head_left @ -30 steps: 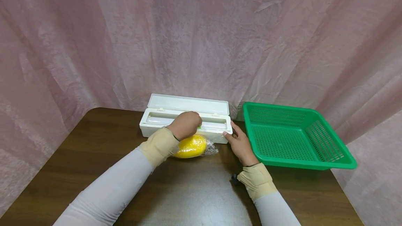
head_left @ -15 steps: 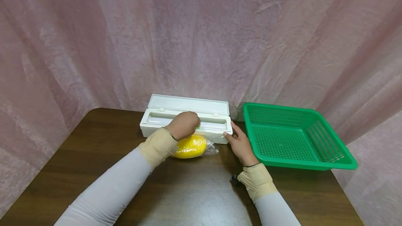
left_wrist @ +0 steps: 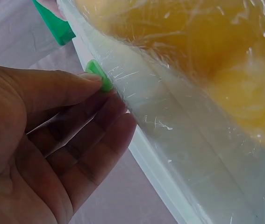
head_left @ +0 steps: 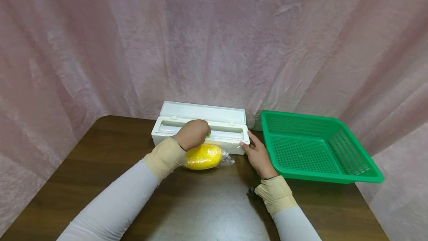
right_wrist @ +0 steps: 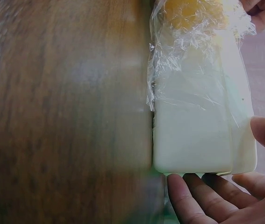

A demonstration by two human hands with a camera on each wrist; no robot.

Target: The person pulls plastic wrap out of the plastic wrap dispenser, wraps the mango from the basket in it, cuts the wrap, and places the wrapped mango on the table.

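Observation:
A white cling film dispenser (head_left: 230, 147) stands on the table with its lid (head_left: 204, 111) raised at the back and a pale roll lying inside. At its front edge, my left hand (head_left: 191, 135) pinches a small green slide cutter (left_wrist: 100, 76) between thumb and finger. My right hand (head_left: 258, 158) holds the dispenser's right end, thumb at the top edge and fingers against the end wall. In front lies a rounded yellow object (head_left: 204, 156) wrapped in clear film; its exact kind is unclear. Film stretches from it over the dispenser's front, and my left wrist partly covers it.
To the right of the dispenser is a green plastic basket (head_left: 317, 177) with mesh walls, close beside my right hand. A pink curtain (head_left: 214, 40) hangs directly behind the brown wooden table (head_left: 110, 148).
My left hand has slid a little to the left along the dispenser's front edge with the green slide cutter. The right hand stays on the dispenser's end. The head view has shifted slightly.

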